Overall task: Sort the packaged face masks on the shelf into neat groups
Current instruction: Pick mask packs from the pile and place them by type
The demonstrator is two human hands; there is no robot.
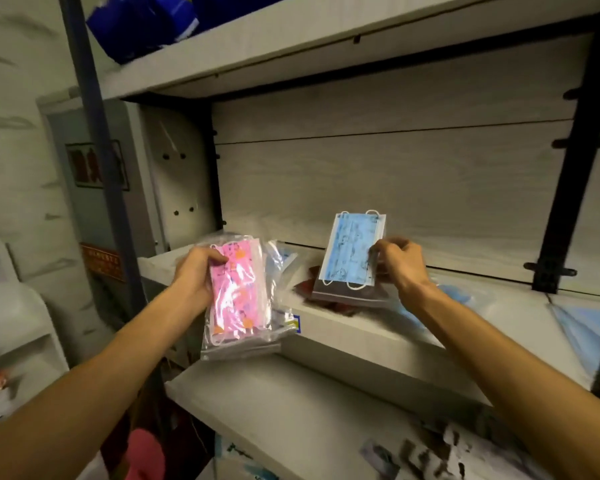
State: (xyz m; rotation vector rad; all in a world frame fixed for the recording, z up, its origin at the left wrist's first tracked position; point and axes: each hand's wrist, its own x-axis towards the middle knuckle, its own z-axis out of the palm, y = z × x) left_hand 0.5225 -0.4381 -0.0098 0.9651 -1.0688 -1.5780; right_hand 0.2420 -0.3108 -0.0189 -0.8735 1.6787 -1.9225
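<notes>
My left hand (196,277) grips a clear bag of pink patterned masks (238,292), held upright in front of the shelf's left end. My right hand (400,263) pinches the right edge of a clear bag of blue patterned masks (352,252), lifted just above the middle shelf (361,323). A dark red mask pack (309,284) lies on the shelf under the blue bag. More pale blue packaged masks (465,296) lie on the shelf to the right, and another clear pack (281,258) sits behind the pink bag.
A black shelf upright (565,174) stands at the right and a blue post (94,133) at the left. Blue bags (142,22) sit on the top shelf. The lower shelf (291,410) holds printed packs (430,452) at its right. A pink item (146,455) lies below.
</notes>
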